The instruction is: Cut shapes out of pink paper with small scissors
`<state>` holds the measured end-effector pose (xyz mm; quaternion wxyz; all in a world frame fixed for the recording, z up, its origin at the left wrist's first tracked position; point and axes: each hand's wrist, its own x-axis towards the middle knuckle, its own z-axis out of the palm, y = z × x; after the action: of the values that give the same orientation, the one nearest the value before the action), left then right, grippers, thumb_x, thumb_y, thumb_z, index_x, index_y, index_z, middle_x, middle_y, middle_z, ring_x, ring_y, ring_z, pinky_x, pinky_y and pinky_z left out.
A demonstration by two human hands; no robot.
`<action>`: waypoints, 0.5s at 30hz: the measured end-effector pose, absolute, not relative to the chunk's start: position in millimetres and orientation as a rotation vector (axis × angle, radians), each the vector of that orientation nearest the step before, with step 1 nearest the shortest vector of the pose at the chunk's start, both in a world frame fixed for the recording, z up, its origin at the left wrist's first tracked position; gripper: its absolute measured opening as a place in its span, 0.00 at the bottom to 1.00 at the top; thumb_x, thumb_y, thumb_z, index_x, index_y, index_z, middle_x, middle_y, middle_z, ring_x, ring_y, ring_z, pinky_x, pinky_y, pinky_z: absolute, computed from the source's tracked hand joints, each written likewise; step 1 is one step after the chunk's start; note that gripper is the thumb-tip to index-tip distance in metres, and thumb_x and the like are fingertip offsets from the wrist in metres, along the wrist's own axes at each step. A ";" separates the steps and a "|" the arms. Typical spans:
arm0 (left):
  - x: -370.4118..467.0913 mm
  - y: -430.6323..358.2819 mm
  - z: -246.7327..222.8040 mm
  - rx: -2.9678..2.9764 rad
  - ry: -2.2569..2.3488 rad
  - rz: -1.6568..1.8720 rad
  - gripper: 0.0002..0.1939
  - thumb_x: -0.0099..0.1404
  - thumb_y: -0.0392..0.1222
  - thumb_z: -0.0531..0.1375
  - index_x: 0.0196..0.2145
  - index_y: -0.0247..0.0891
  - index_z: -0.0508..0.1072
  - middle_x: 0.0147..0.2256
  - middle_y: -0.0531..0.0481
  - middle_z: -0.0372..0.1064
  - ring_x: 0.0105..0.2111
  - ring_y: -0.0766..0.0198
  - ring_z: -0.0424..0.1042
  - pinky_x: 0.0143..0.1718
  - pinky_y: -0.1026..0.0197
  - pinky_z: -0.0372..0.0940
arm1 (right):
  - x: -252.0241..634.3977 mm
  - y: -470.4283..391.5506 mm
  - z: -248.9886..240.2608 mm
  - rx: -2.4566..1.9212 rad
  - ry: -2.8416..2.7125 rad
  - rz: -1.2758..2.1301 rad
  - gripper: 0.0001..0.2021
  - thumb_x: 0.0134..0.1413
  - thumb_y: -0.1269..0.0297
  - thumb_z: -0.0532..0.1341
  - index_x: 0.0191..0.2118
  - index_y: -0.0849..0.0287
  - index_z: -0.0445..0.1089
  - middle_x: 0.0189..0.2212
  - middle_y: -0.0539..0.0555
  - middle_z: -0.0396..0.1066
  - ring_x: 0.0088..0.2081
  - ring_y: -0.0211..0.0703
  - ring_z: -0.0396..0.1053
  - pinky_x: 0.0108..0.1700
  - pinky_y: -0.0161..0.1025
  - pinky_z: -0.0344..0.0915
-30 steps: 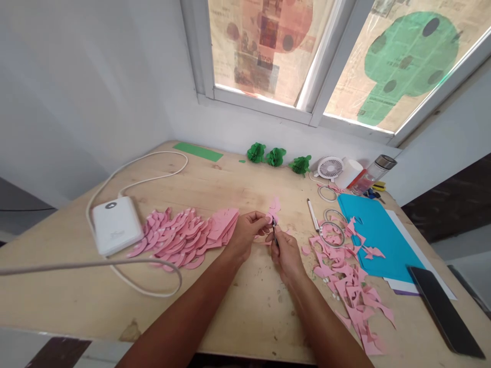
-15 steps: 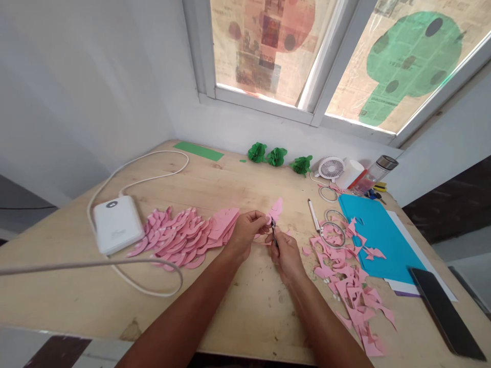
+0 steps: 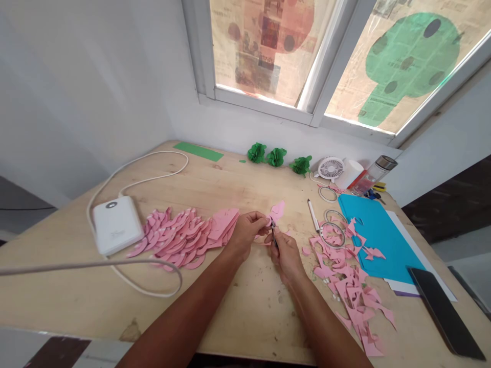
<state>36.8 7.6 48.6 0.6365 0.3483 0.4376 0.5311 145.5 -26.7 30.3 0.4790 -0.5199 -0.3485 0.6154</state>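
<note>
Near the middle of the wooden table, my left hand [image 3: 248, 231] pinches a small piece of pink paper [image 3: 276, 209]. My right hand [image 3: 284, 251] is closed around small dark scissors [image 3: 273, 233], whose blades meet the paper by my left fingertips. The paper sticks out beyond both hands, toward the window. Folded pink sheets [image 3: 223, 225] and a pile of curved pink cutouts [image 3: 182, 235] lie to the left of my left hand. Right of my right hand is a heap of pink scraps [image 3: 351, 281].
A white power bank [image 3: 118, 225] with a looping cable is at the left. Green paper flowers [image 3: 276, 157] and a small fan [image 3: 330, 167] stand along the wall. A pen [image 3: 313, 215], blue folder [image 3: 383, 235], bottle [image 3: 374, 175] and black phone [image 3: 447, 312] lie or stand to the right.
The outer end of the pink paper has tilted slightly to the right and down. Both hands have hardly moved and keep their hold.
</note>
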 end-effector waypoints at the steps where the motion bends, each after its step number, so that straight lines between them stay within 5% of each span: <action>1: 36.7 7.5 48.4 0.804 0.997 1.210 0.09 0.44 0.41 0.64 0.18 0.35 0.68 0.17 0.53 0.64 0.18 0.71 0.62 0.23 0.67 0.58 | 145.2 -26.9 31.1 -1.271 -0.853 1.497 0.21 0.46 0.45 0.58 0.22 0.61 0.66 0.08 0.40 0.47 0.12 0.28 0.39 0.15 0.31 0.34; 15: 37.1 7.9 47.4 0.794 0.976 1.229 0.09 0.44 0.42 0.64 0.18 0.34 0.68 0.18 0.53 0.65 0.19 0.71 0.62 0.23 0.67 0.58 | 144.0 -27.1 29.8 -1.256 -0.837 1.519 0.21 0.45 0.45 0.58 0.22 0.61 0.65 0.08 0.40 0.46 0.12 0.27 0.38 0.15 0.31 0.33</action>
<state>37.1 7.9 47.4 0.6378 0.3480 0.4273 0.5381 144.0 -27.1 29.8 0.4797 -0.5146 -0.3431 0.6224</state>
